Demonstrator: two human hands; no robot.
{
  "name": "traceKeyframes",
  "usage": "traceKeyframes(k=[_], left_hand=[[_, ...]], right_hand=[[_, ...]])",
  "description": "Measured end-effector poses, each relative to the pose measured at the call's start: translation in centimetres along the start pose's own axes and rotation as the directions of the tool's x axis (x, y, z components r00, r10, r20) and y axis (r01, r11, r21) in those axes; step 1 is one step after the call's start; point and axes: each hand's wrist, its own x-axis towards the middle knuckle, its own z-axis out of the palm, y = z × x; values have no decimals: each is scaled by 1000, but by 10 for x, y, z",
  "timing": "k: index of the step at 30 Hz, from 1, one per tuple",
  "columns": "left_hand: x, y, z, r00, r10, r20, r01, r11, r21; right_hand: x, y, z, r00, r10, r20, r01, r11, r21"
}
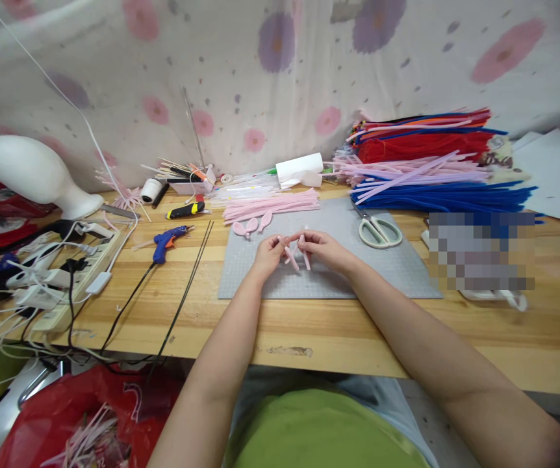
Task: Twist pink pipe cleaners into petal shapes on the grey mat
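My left hand (269,255) and my right hand (323,248) meet over the grey cutting mat (245,279). Between them is a pale pink pipe cleaner (292,259), bent, with its ends hanging down below the fingers. Both hands pinch it, the thumbs and forefingers close together. Just beyond my left hand lie several pink looped petal shapes (245,229) made of the same fuzzy stem. Behind these is a bundle of straight pink pipe cleaners (273,207). White-handled scissors (380,233) rest on the mat to the right of my right hand.
Stacked pipe cleaners in blue (440,197) and red (421,148) stand at the back right. On the left are a blue glue gun (167,244), a yellow-black cutter (185,210), a power strip (85,273) with cords and a white foam head (31,169). A red bag (41,416) hangs below the table.
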Motion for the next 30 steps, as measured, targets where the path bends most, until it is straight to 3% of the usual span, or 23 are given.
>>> traceKeyframes(k=[3, 6, 10, 13, 16, 22, 26, 30], left_hand=[[2, 0, 2, 994, 23, -111, -26, 999, -24], [4, -1, 6, 978, 32, -205, -48, 996, -69], [3, -1, 11, 980, 11, -196, -28, 996, -81], [1, -1, 13, 986, 31, -162, -40, 998, -54], [0, 0, 13, 985, 48, -168, -55, 998, -38], [2, 3, 7, 929, 78, -363, -104, 993, -52], [3, 4, 3, 901, 81, -426, -117, 991, -58], [5, 3, 0, 881, 45, -470, -116, 986, -123]], right_hand=[[4, 4, 4, 998, -16, -63, 14, 1000, -22], [11, 11, 7, 971, -57, -232, 69, 997, 44], [18, 17, 9, 929, -58, -365, 95, 992, 84], [17, 19, 11, 915, -104, -390, 99, 995, -33], [11, 16, 13, 927, -204, -316, 129, 961, -243], [1, 7, 11, 969, -245, -30, 201, 853, -483], [-1, 7, 9, 968, -246, 41, 228, 808, -543], [-2, 9, 7, 980, -187, 65, 195, 851, -488]])
